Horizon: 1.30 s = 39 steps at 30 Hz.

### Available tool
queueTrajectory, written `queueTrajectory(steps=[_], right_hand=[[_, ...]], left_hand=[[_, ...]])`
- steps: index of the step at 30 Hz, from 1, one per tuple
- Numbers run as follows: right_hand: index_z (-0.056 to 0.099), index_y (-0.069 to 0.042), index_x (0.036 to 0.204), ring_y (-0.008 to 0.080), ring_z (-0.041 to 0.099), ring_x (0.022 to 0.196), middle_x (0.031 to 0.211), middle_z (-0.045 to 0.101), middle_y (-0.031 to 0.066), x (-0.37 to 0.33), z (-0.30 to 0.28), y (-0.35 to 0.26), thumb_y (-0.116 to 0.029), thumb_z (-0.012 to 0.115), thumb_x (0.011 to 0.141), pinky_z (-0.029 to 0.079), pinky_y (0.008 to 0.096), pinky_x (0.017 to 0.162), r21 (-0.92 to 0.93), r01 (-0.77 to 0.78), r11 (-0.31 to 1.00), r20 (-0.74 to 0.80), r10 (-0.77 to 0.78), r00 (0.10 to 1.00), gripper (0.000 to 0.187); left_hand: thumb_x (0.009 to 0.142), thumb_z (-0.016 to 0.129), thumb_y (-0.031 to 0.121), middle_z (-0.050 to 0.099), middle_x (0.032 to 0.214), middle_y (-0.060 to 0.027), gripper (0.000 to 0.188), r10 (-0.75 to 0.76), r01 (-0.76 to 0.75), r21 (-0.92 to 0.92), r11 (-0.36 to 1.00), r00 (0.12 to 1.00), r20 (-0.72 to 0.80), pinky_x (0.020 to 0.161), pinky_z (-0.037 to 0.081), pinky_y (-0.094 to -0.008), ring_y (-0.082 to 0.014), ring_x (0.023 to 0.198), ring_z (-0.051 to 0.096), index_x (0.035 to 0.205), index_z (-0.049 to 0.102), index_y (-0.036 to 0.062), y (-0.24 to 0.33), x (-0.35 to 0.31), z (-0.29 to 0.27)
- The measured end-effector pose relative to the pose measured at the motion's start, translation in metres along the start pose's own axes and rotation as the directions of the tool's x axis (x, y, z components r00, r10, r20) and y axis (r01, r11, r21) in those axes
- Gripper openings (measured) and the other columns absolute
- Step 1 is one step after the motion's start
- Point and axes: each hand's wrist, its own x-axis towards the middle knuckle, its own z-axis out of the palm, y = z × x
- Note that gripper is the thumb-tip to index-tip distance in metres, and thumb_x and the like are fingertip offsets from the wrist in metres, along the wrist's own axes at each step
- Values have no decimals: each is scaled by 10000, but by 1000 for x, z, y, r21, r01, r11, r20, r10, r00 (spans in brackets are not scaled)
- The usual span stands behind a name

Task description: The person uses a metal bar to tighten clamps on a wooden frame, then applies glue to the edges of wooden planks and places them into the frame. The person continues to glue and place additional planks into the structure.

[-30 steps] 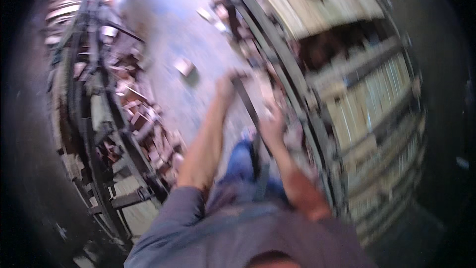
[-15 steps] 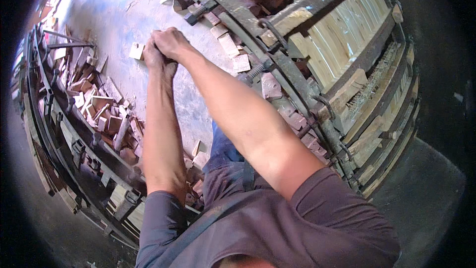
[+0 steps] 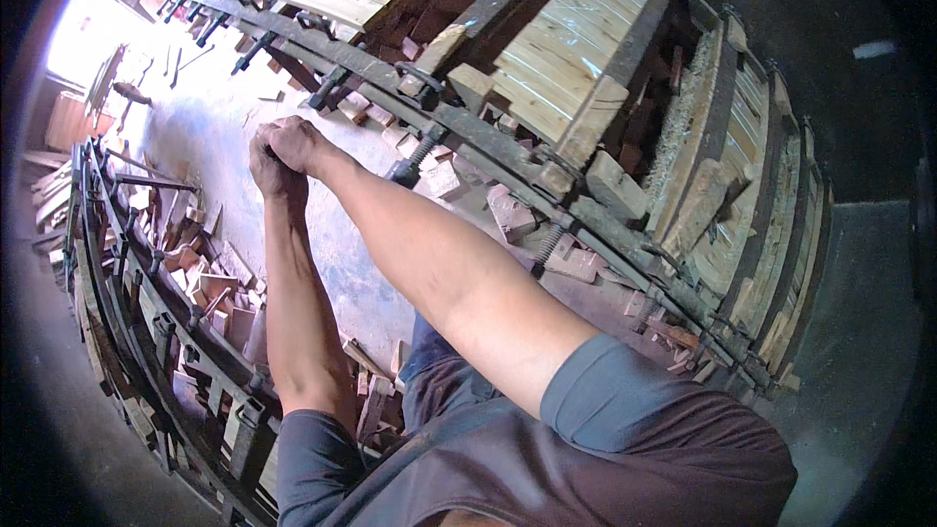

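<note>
My left hand (image 3: 274, 172) and my right hand (image 3: 299, 144) are brought together in front of me, above the floor of the aisle. Both are closed, the right one lying against and partly over the left. Their fingers hide whatever lies between them, if anything. Nearest on the right is a metal clamp rack with screw rods (image 3: 426, 148), holding pale wooden panels (image 3: 576, 39). Small wood offcuts (image 3: 441, 179) lie scattered along its foot.
A second dark clamp rack (image 3: 146, 283) runs along my left, with a pile of wood scraps (image 3: 217, 285) beside it. The worn concrete floor (image 3: 220, 127) stretches between the racks. Wooden blocks (image 3: 618, 185) are wedged against the right rack's bars.
My view has turned, showing more of the right rack and its panels. My joined hands have shifted left and lower in the picture. The pale block seen beside them before no longer shows.
</note>
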Motion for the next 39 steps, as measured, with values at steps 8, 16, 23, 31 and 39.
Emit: queueTrajectory(steps=[8, 16, 23, 31, 39], right_hand=[[626, 19, 827, 359, 649, 767, 826, 659, 218, -114, -73, -60, -208, 496, 952, 490, 414, 701, 465, -65, 883, -147, 150, 978, 290], [507, 3, 654, 232, 504, 610, 662, 537, 164, -159, -103, -74, -319, 622, 872, 428, 372, 615, 581, 58, 812, -228, 94, 969, 405], [671, -19, 856, 169, 626, 836, 885, 674, 56, -197, -131, -68, -282, 546, 963, 481, 308, 819, 942, -252, 224, 53, 639, 767, 310], [691, -26, 887, 116, 581, 760, 834, 668, 28, -258, -56, 13, -261, 649, 854, 474, 278, 713, 619, -760, 198, 142, 924, 356, 242], [708, -90, 928, 126, 581, 944, 953, 686, 3, -348, -46, -16, -338, 674, 866, 416, 294, 874, 690, -717, -97, 334, 921, 198, 257]], left_hand=[[991, 403, 318, 638, 996, -103, 362, 128, -133, 282, 950, 991, 36, 894, 481, -355, -226, 951, 609, 997, 609, 20, -28, -100, 50], [942, 471, 340, 544, 1314, -188, 526, -81, 85, -24, 996, 988, 133, 1099, 363, -432, -324, 1251, 511, 1316, 497, -29, -40, -149, 48], [693, 738, 311, 445, 1443, -195, 886, -433, 194, 577, 794, 845, 312, 1133, 269, -410, -318, 1337, 424, 1467, 387, 58, 4, -139, 79], [779, 741, 37, 481, 624, -42, 282, -220, -151, 839, 523, 927, 304, 527, 367, -302, -165, 566, 460, 632, 500, 33, -39, -110, 64], [852, 600, 5, 432, 584, -32, 351, -410, 374, 337, 864, 911, 39, 493, 298, -290, -131, 510, 375, 619, 349, 80, -30, -147, 73]])
